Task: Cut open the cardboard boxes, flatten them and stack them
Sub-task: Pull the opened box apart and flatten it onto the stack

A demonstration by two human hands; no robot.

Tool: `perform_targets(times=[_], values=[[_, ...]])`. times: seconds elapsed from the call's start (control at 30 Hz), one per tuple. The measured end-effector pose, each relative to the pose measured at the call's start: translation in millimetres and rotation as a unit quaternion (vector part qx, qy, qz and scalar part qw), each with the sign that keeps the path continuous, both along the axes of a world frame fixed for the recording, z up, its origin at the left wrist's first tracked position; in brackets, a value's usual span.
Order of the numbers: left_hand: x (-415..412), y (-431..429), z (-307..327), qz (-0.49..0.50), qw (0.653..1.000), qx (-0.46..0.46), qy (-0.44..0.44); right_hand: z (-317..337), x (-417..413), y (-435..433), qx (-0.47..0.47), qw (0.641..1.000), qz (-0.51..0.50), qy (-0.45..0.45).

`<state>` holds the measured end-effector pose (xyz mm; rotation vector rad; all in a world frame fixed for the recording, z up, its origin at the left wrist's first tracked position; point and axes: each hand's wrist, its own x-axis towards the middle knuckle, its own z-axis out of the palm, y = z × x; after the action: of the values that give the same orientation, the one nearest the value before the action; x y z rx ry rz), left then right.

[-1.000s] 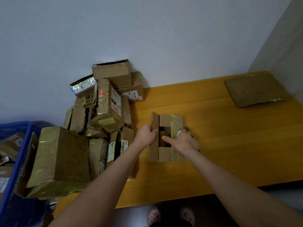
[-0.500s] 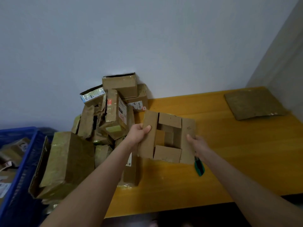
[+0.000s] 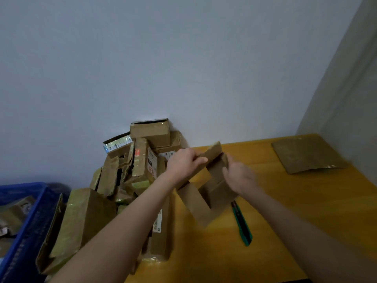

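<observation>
An opened brown cardboard box [image 3: 206,198] hangs in the air above the yellow wooden table [image 3: 285,201], its flaps spread and dangling. My left hand [image 3: 183,162] grips its upper left edge, thumb over the cardboard. My right hand [image 3: 238,176] is on its right side, blurred by motion, fingers lying against the panel. A green utility knife [image 3: 242,225] lies on the table just below the box. One flattened cardboard sheet [image 3: 306,155] rests at the table's far right corner.
A heap of several taped cardboard boxes [image 3: 140,160] leans against the wall at the table's left end. A large box [image 3: 81,223] sits in front of it. A blue plastic crate [image 3: 26,227] with more cardboard stands at the far left. A grey wall closes the right side.
The box went from lying on the table to lifted in both hands, then unfolded and tilted. The knife, earlier hidden under my right hand, now lies bare on the table.
</observation>
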<state>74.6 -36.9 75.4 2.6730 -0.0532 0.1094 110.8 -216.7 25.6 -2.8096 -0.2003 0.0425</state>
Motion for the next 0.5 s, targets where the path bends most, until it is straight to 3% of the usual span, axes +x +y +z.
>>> perform_targets(times=[0.1, 0.2, 0.23, 0.3, 0.4, 0.43, 0.5], values=[[4.2, 11.1, 7.9, 0.012, 0.990, 0.121, -0.071, 14.7, 1.0, -5.4, 0.059, 0.998, 0.022, -0.013], [2.3, 12.3, 1.7, 0.086, 0.970, 0.155, -0.166, 19.1, -3.7, -2.6, 0.070, 0.997, 0.015, -0.021], [1.2, 11.8, -1.7, 0.130, 0.967, 0.128, -0.178, 19.8, -4.8, -1.7, 0.065, 0.998, 0.002, -0.024], [-1.5, 13.3, -9.2, 0.242, 0.961, -0.014, -0.135, 21.1, -5.3, -4.4, 0.073, 0.996, -0.043, -0.026], [-8.3, 14.4, -28.0, 0.303, 0.907, -0.289, 0.032, 20.4, -5.3, -11.7, 0.104, 0.990, -0.087, -0.025], [-10.9, 12.4, -34.7, 0.285, 0.896, -0.332, 0.073, 19.4, -6.7, -12.1, 0.111, 0.990, -0.084, -0.027], [-14.9, 9.2, -45.2, 0.260, 0.902, -0.328, 0.102, 16.6, -11.0, -11.0, 0.126, 0.990, -0.062, -0.028]])
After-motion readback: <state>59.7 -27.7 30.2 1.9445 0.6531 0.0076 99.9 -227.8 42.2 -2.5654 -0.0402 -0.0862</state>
